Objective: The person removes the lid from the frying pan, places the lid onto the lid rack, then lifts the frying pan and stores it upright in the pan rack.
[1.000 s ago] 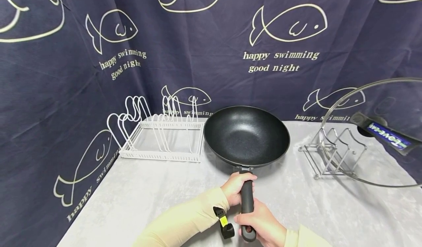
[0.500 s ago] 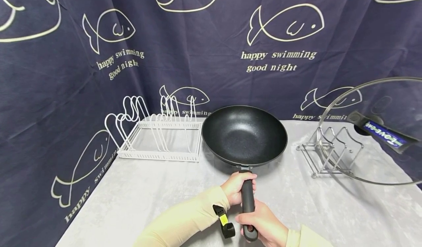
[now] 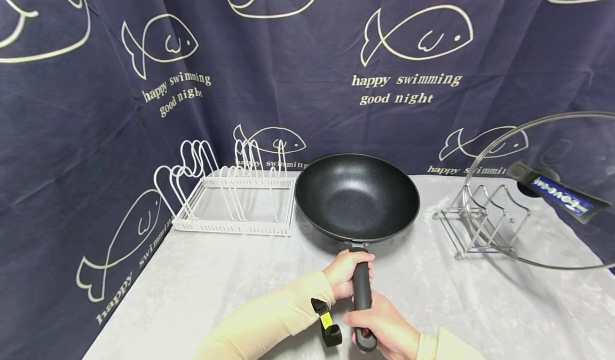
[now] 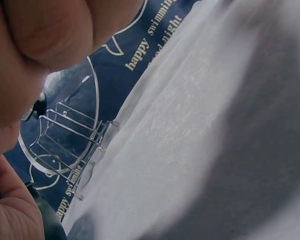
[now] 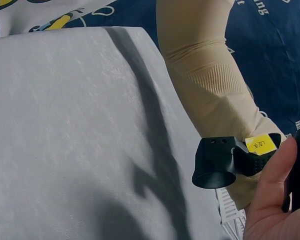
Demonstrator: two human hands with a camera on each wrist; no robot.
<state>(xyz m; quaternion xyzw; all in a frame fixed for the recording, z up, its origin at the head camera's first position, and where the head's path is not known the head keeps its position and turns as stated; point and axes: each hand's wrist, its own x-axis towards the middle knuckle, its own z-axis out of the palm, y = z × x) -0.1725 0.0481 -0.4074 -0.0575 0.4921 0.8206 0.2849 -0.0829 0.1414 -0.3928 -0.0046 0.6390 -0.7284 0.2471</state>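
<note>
A black wok-shaped frying pan point(image 3: 357, 197) sits at the back middle of the table, its inside facing up and its black handle point(image 3: 361, 285) pointing toward me. My left hand point(image 3: 343, 274) grips the handle close to the pan. Lower down, near the hanging hole, my right hand point(image 3: 384, 322) holds the handle's end, thumb across it. In the left wrist view, curled fingers point(image 4: 50, 30) fill the upper left corner. The right wrist view shows the right hand point(image 5: 275, 205) against the dark handle at the right edge.
A white wire dish rack point(image 3: 235, 205) stands just left of the pan. At the right, a metal lid rack point(image 3: 485, 224) holds an upright glass lid point(image 3: 504, 151) with a dark handle. A dark fish-print curtain point(image 3: 307, 55) hangs behind the grey table point(image 3: 216, 274).
The view shifts slightly, moving the racks a little left in the picture. Both hands keep the same hold on the frying pan's handle.
</note>
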